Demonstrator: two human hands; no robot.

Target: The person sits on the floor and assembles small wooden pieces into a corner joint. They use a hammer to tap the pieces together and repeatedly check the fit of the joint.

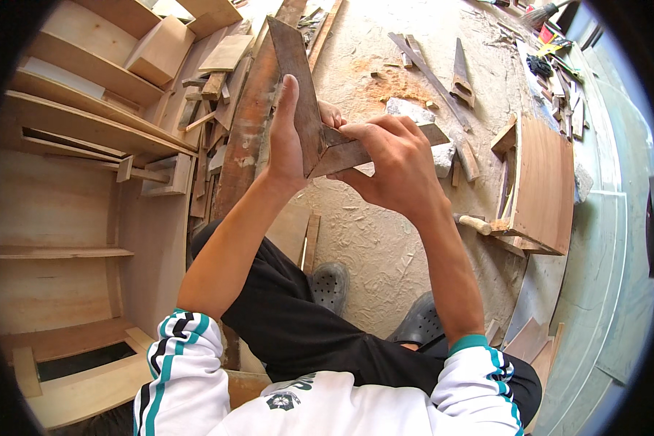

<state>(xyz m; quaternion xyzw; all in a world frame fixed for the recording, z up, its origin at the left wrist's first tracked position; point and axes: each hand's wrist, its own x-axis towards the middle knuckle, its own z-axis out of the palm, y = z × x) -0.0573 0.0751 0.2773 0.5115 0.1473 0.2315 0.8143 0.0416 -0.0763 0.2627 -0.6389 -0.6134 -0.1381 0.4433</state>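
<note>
Two dark brown wooden strips meet at a mitred corner in front of me, forming a wide V. The longer strip (296, 80) points up and away, and the shorter strip (429, 135) runs out to the right. My left hand (287, 149) is wrapped round the longer strip near the corner, thumb upright along its left side, with fingertips showing past its right edge. Over the shorter strip, my right hand (401, 161) grips with fingers on top and thumb below. A thin dark line shows where the strips join.
A pale plywood cabinet (152, 240) fills the left side. A long, worn beam (247, 138) lies beside wood offcuts. On the dusty floor are a handsaw (461, 76), a long wood strip (429, 80) and a pale stone block (414, 110). A wooden box (541, 182) and a hammer (475, 224) stand right.
</note>
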